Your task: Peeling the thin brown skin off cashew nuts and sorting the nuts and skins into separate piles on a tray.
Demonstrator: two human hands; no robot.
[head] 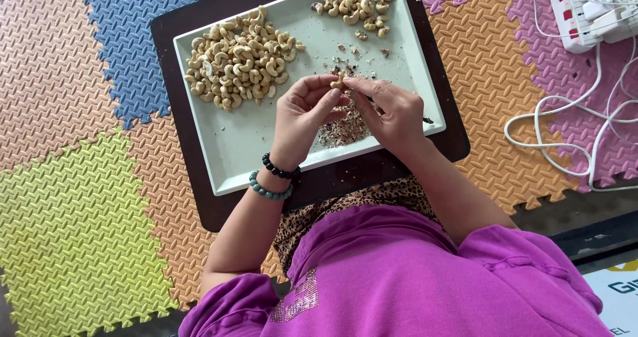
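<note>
Both hands meet over a pale rectangular tray [232, 151] and pinch one cashew nut [338, 82] between their fingertips. My left hand [302, 114] wears two bead bracelets at the wrist. My right hand [392, 111] grips the nut from the other side. A large heap of pale cashews [236, 58] lies at the tray's left. A smaller heap of cashews with brown skin [355, 6] sits at the far right. A pile of brown skin flakes [342, 129] lies under the hands.
The tray rests on a dark brown board [199, 177] laid on coloured foam floor mats [73, 197]. A white power strip [591, 8] with plugs and looping white cables [565, 131] lies at the right.
</note>
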